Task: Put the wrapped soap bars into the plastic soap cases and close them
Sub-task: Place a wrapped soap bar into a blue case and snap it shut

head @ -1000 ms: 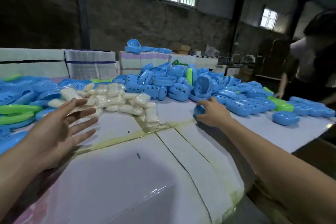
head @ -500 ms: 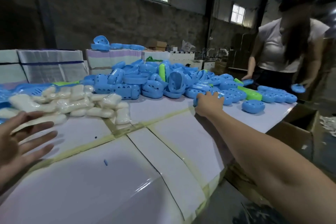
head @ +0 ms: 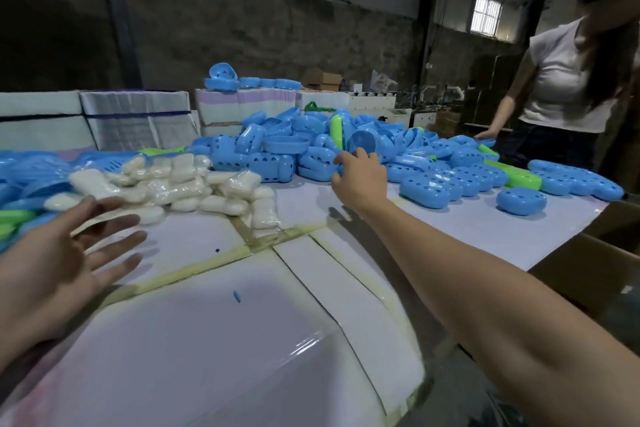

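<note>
Several wrapped white soap bars (head: 180, 184) lie heaped on the white table (head: 214, 329) at the left. My left hand (head: 69, 253) hovers just in front of them, palm up, fingers spread, holding nothing. A big pile of blue plastic soap cases (head: 277, 156) fills the far middle. My right hand (head: 360, 177) reaches into the pile's front edge, raised off the table, its fingertips against a blue case half (head: 363, 140). Its back faces me, so any grip is hidden.
More closed blue cases (head: 519, 201) and a few green ones (head: 516, 173) spread to the right. A person in a white shirt (head: 568, 80) stands at the far right corner. An open cardboard box (head: 595, 263) sits beside the table's right edge. Stacked white bundles (head: 135, 118) line the back.
The view has swung back left a little. My right hand has lifted off the table and moved further into the case pile. My left hand has come forward, close to the soaps.
</note>
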